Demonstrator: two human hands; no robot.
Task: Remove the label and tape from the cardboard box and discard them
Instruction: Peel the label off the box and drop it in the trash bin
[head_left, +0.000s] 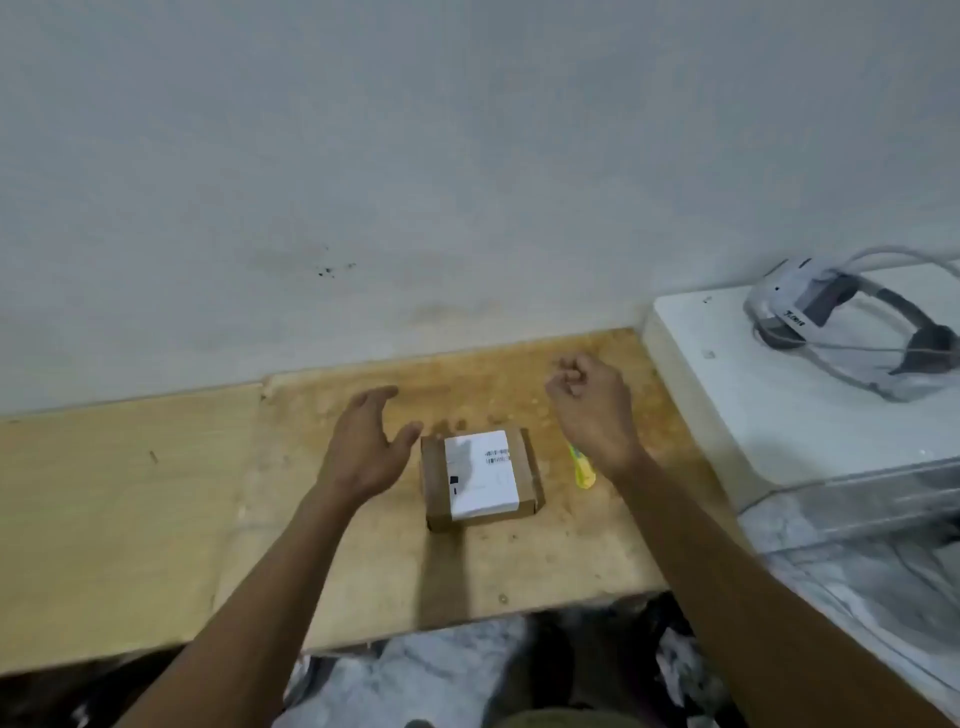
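A small brown cardboard box (434, 486) lies flat on the wooden tabletop (156, 499). A white label (480, 475) with black barcodes covers most of its top. My left hand (366, 447) hovers just left of the box, fingers spread, holding nothing. My right hand (592, 405) hangs above and to the right of the box with its fingers curled in; nothing shows in it. A yellow-green tool (583, 467) lies on the table right of the box, partly under my right wrist.
A white appliance top (779, 395) at the right carries a headset with a cable (841, 322). A clear plastic bin (857, 514) stands below it. The wall runs close behind the table. Crumpled white material lies on the floor under the front edge.
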